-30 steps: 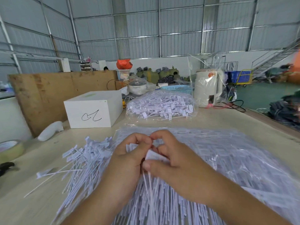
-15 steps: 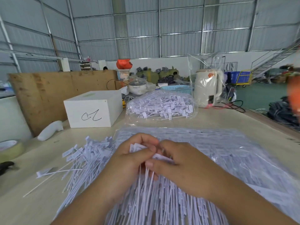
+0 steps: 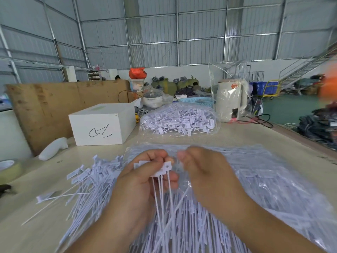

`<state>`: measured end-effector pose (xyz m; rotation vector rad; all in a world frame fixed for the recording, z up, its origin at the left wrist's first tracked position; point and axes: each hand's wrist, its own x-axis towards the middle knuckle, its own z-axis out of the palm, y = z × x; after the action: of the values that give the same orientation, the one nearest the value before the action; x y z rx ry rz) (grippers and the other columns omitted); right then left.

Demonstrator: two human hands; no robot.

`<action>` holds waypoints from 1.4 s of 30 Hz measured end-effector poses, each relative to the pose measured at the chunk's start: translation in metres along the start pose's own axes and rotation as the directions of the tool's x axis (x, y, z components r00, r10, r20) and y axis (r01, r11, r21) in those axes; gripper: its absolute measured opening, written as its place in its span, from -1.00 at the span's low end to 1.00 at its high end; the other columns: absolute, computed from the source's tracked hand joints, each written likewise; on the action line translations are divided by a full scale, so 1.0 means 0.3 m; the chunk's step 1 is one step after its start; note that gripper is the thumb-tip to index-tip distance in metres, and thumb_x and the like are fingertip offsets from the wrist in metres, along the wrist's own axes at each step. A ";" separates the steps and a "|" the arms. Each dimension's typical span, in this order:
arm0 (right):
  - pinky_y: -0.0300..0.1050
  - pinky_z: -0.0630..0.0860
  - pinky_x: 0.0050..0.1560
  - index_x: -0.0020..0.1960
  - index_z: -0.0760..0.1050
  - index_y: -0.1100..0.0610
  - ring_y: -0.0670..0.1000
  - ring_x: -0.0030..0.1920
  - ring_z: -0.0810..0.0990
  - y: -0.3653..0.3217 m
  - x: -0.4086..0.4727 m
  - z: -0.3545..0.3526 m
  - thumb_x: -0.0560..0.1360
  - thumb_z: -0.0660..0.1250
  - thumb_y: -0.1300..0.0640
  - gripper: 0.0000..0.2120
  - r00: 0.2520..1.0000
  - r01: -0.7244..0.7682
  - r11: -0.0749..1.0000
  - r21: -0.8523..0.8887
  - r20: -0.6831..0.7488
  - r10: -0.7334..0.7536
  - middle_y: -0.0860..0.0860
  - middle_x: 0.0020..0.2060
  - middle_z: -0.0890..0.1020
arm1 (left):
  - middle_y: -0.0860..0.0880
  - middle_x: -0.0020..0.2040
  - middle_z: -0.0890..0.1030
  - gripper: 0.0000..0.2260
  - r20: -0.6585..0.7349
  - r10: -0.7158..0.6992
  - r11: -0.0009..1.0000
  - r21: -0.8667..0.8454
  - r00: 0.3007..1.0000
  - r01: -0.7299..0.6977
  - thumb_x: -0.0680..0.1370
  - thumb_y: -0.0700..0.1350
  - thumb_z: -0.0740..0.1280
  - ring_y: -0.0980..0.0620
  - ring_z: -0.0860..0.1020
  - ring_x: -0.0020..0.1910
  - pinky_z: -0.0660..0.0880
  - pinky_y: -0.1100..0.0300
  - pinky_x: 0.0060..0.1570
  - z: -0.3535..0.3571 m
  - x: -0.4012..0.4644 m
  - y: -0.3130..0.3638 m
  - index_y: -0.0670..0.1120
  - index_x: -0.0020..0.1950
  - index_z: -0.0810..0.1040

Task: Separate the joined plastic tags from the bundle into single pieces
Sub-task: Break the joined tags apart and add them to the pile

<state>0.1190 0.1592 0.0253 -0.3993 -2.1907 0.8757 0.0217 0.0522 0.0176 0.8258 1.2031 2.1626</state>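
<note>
With the left hand [image 3: 145, 178] pinching the joined tags [image 3: 161, 169] above the desk [image 3: 264, 136] and the blurred right hand [image 3: 204, 172] curled, its hold unclear, a sideways tug could snap a thin tail or scatter pieces into the loose pile [image 3: 87, 181].

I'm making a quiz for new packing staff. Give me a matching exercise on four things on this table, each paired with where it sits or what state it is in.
Things:
1. white cardboard box with a black scribble
2. cream electric kettle
3. roll of pale tape
4. joined white plastic tags

Places or states:
A. at the table's left edge
B. gripped in the left hand
C. wrapped in clear plastic
D. beside a white handheld tool

Pairs: 1-D, 2-C, 3-A, 4-B
</note>
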 end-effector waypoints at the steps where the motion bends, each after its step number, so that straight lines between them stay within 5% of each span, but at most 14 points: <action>1: -0.31 0.30 -0.43 -0.40 0.31 0.03 -0.14 -0.49 0.38 0.010 0.009 -0.010 0.61 0.18 -0.04 -0.58 0.995 -0.002 0.998 0.065 -0.104 0.009 -0.17 -0.52 0.45 | -0.16 -0.29 0.64 -0.88 -0.022 0.007 1.000 -0.013 1.000 -0.007 0.34 -0.22 0.34 -0.05 0.57 -0.48 0.52 0.17 -0.51 0.000 0.001 0.004 -0.10 -0.29 0.68; 4: -0.30 0.20 -0.46 -0.37 0.32 0.07 -0.14 -0.51 0.25 0.031 0.019 -0.060 0.60 0.22 0.00 -0.61 0.988 0.026 0.977 0.210 -0.157 0.007 -0.12 -0.54 0.30 | -0.17 -0.24 0.66 -0.90 -0.033 0.024 1.000 -0.003 0.999 -0.024 0.35 -0.21 0.34 -0.05 0.58 -0.47 0.53 0.16 -0.51 -0.003 0.005 0.012 -0.13 -0.24 0.66; 8: -0.33 0.32 -0.44 0.03 0.40 -0.18 -0.19 -0.54 0.41 0.003 -0.023 -0.021 0.62 0.14 -0.11 -0.92 0.983 0.034 0.985 0.170 0.175 -0.064 -0.16 -0.45 0.54 | -0.22 -0.29 0.62 -0.89 0.017 -0.014 0.996 0.087 1.000 0.012 0.43 -0.11 0.34 -0.10 0.55 -0.47 0.51 0.14 -0.49 0.002 -0.007 -0.008 -0.10 -0.20 0.64; 10: -0.28 0.40 -0.28 0.28 0.24 -0.26 -0.23 -0.32 0.57 0.000 -0.036 0.011 0.57 0.05 -0.27 -0.69 0.973 0.073 0.997 0.024 0.219 -0.077 -0.24 -0.31 0.60 | -0.24 -0.30 0.60 -0.92 0.029 0.000 0.991 0.137 1.000 -0.004 0.40 -0.10 0.38 -0.11 0.54 -0.43 0.51 0.13 -0.47 0.002 -0.011 -0.016 -0.07 -0.26 0.63; 15: -0.40 0.36 -0.02 0.51 -0.11 -0.28 -0.33 0.04 0.49 0.001 -0.046 0.028 0.30 -0.21 -0.57 -0.17 0.956 -0.045 0.999 -0.017 0.290 0.048 -0.30 0.02 0.55 | -0.21 -0.27 0.64 -0.93 0.124 0.029 0.983 0.176 0.992 -0.051 0.33 -0.20 0.48 -0.09 0.55 -0.37 0.51 0.18 -0.43 -0.004 -0.011 -0.021 -0.07 -0.25 0.64; 18: -0.48 0.34 -0.07 0.50 -0.15 -0.33 -0.48 0.03 0.44 -0.008 -0.048 0.024 0.27 -0.25 -0.61 -0.15 0.961 -0.070 0.997 0.036 0.272 0.058 -0.30 -0.03 0.56 | -0.18 -0.31 0.62 -0.91 0.201 -0.003 0.986 0.166 0.980 -0.031 0.37 -0.07 0.44 -0.06 0.53 -0.43 0.46 0.19 -0.48 0.003 -0.023 -0.015 -0.08 -0.24 0.63; 21: -0.42 0.41 -0.03 0.49 -0.11 -0.34 -0.31 -0.10 0.57 -0.017 -0.048 0.010 0.26 -0.25 -0.62 -0.15 0.973 -0.066 0.995 0.072 0.227 0.049 -0.23 -0.06 0.57 | -0.19 -0.34 0.61 -0.84 0.247 -0.004 0.978 0.204 0.969 -0.048 0.41 0.00 0.42 -0.05 0.56 -0.43 0.48 0.16 -0.49 0.005 -0.024 -0.009 -0.09 -0.22 0.64; 23: -0.29 0.46 0.08 0.50 -0.12 -0.33 -0.24 -0.03 0.57 -0.020 -0.050 0.004 0.26 -0.25 -0.60 -0.15 0.973 -0.083 0.994 0.072 0.223 0.065 -0.20 -0.01 0.57 | -0.22 -0.30 0.62 -0.81 0.277 0.029 0.957 0.269 0.961 -0.106 0.43 -0.02 0.42 -0.08 0.58 -0.35 0.52 0.15 -0.39 0.003 -0.018 -0.015 -0.14 -0.16 0.64; 28: -0.43 0.31 0.01 0.52 -0.16 -0.32 -0.29 0.11 0.47 -0.017 -0.046 0.012 0.27 -0.24 -0.56 -0.15 0.960 -0.135 0.990 0.044 0.251 0.120 -0.22 0.08 0.56 | -0.07 -0.34 0.61 -0.85 0.364 0.016 0.942 0.307 0.931 -0.136 0.29 -0.09 0.49 0.02 0.56 -0.36 0.50 0.22 -0.39 -0.003 -0.022 -0.032 -0.02 -0.16 0.68; 32: -0.38 0.35 0.03 0.50 -0.02 -0.27 -0.37 0.08 0.45 -0.011 -0.041 0.006 0.30 -0.26 -0.61 -0.14 0.962 -0.073 0.997 -0.027 0.260 0.078 -0.23 0.01 0.55 | -0.19 -0.32 0.59 -0.79 0.256 0.050 0.966 0.234 0.965 -0.112 0.24 -0.14 0.54 -0.07 0.54 -0.36 0.49 0.16 -0.38 -0.013 -0.009 -0.030 -0.16 -0.20 0.61; 35: -0.10 0.48 -0.06 0.21 0.44 -0.17 -0.16 -0.14 0.55 -0.007 -0.023 -0.026 0.48 -0.04 -0.46 -0.46 0.925 -0.059 0.992 -0.112 0.366 0.097 -0.17 -0.19 0.58 | -0.21 -0.31 0.59 -0.85 0.121 0.056 0.982 0.173 0.991 -0.077 0.25 -0.26 0.47 -0.06 0.54 -0.41 0.48 0.18 -0.45 -0.031 0.011 -0.003 -0.14 -0.23 0.60; 37: 0.00 0.48 -0.19 -0.11 0.51 -0.15 -0.03 -0.30 0.53 -0.011 -0.012 -0.044 0.57 0.13 -0.29 -0.70 0.870 -0.082 0.992 -0.094 0.479 0.117 -0.04 -0.29 0.58 | -0.18 -0.30 0.61 -0.88 0.079 0.041 0.984 0.168 0.996 -0.054 0.25 -0.28 0.42 -0.02 0.55 -0.46 0.45 0.23 -0.52 -0.047 0.022 0.020 -0.12 -0.26 0.60; 42: -0.32 0.30 -0.35 -0.06 0.59 -0.17 -0.15 -0.38 0.38 -0.012 -0.004 -0.071 0.62 0.23 -0.07 -0.83 0.792 -0.056 0.998 -0.007 0.608 0.048 -0.17 -0.37 0.48 | -0.20 -0.30 0.61 -0.91 0.168 -0.061 0.981 0.190 0.984 0.028 0.27 -0.28 0.46 -0.03 0.50 -0.53 0.46 0.21 -0.53 -0.052 0.020 0.027 -0.12 -0.30 0.62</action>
<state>0.1354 0.1659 0.0379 -0.1776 -2.7714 1.1695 0.0052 0.0439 0.0196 1.0327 1.3348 1.9185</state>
